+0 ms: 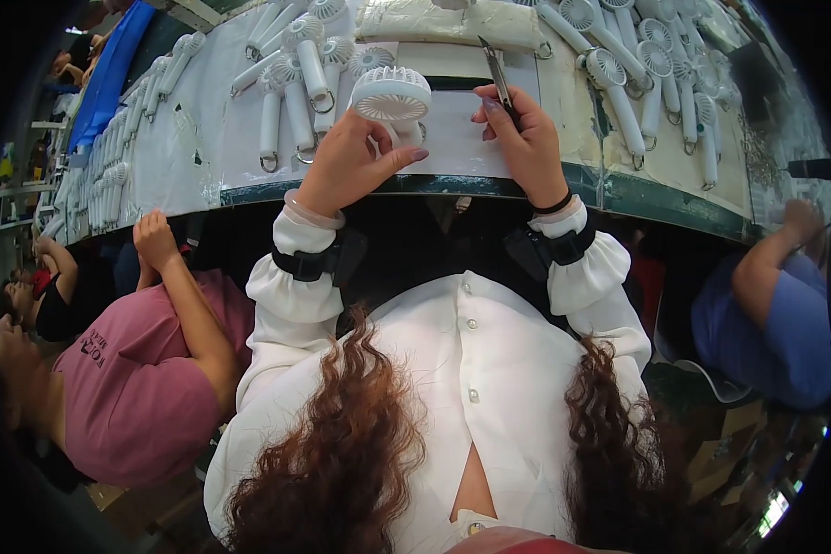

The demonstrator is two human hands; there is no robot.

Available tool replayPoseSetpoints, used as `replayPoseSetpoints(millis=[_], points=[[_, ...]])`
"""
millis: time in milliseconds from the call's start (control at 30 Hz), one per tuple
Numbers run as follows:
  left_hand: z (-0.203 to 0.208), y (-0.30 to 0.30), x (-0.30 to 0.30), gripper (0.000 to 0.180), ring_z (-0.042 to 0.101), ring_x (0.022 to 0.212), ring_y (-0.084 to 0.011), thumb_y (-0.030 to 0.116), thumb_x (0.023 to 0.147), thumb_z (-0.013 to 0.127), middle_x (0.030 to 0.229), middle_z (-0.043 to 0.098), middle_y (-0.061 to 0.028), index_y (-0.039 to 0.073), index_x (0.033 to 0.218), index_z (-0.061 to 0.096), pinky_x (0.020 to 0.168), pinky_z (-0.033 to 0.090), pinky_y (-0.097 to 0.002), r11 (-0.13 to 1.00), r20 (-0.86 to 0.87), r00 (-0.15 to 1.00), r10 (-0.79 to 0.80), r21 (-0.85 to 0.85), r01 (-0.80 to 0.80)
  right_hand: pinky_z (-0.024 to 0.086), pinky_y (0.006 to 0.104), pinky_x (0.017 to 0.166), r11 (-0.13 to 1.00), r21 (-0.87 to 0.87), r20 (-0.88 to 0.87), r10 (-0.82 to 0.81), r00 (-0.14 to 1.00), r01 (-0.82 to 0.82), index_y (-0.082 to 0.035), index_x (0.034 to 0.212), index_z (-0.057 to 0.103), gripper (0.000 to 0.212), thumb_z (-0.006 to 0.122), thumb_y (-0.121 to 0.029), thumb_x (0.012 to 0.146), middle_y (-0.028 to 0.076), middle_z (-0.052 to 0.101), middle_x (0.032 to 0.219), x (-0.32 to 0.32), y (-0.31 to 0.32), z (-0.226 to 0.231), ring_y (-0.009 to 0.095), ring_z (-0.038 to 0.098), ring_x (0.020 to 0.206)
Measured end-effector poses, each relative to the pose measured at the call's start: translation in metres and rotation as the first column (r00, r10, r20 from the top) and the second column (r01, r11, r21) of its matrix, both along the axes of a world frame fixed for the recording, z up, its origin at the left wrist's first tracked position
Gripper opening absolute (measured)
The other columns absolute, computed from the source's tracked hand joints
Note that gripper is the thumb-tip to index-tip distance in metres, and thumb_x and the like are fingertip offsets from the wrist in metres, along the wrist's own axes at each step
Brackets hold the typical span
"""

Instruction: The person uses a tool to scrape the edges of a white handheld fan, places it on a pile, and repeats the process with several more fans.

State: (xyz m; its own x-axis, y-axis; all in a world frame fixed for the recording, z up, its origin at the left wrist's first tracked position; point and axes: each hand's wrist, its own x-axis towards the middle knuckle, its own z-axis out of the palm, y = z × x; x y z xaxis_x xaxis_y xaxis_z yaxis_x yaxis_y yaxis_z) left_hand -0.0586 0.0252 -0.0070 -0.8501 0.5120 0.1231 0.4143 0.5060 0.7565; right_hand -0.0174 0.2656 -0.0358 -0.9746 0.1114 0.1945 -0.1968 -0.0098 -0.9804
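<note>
My left hand (353,159) is closed on a small white handheld fan (392,95). Its round grille tilts up toward me, and fingers hide part of its handle. In my right hand (524,148) is a slim dark-and-silver tool (496,72), its pointed tip up and away from me; I cannot make out its exact kind. Both hands are just above the near edge of the workbench, the tool apart from the fan. Beneath them lies a pale sheet (466,120) with a dark strip (462,83) across its far part.
White handheld fans (309,69) with metal rings lie at the left, and more fans (609,74) are piled at the right. A pale padded roll (448,23) lies beyond my hands. One person in pink (148,388) sits to my left, another in blue (771,314) to my right.
</note>
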Motion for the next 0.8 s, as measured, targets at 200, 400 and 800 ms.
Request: replayPoseSetpoints(millis=[200,400,800], points=[[0.003,-0.01,0.015,0.084,0.057,0.064,-0.0127,0.03,0.075,0.088,0.081,0.064,-0.0069,-0.003,0.135,0.039,0.06,0.05,-0.0264,0.998,0.02,0.998,0.058,0.031,-0.058,0.046,0.019,0.07,1.0,0.003,0.031,-0.002,1.0,0.001,-0.002,0.12,0.062,0.021,0.054,-0.011,0.102,0.003,0.065,0.09,0.003,0.0,0.0,0.006,0.053,0.075],[0.002,-0.011,0.019,0.089,0.057,0.066,-0.0128,0.026,0.075,0.088,0.098,0.062,-0.0113,-0.006,0.139,0.035,0.061,0.05,-0.0268,0.995,0.058,0.997,0.053,0.084,-0.058,0.046,0.0192,0.07,1.0,0.011,0.022,-0.016,1.0,0.015,-0.002,0.12,0.063,0.021,0.055,-0.011,0.102,0.002,0.065,0.088,0.001,0.001,0.001,0.006,0.053,0.075],[-0.001,0.005,0.002,0.036,0.064,0.068,-0.0207,0.027,0.09,0.072,0.078,0.063,-0.0074,0.001,0.108,0.057,0.063,0.052,-0.0341,1.0,-0.51,0.86,0.021,0.028,-0.007,0.044,0.0196,0.068,0.998,0.031,0.019,-0.063,0.998,0.063,-0.002,0.121,0.063,0.023,0.055,-0.012,0.102,0.001,0.065,0.088,0.006,0.006,-0.004,0.005,0.053,0.073]])
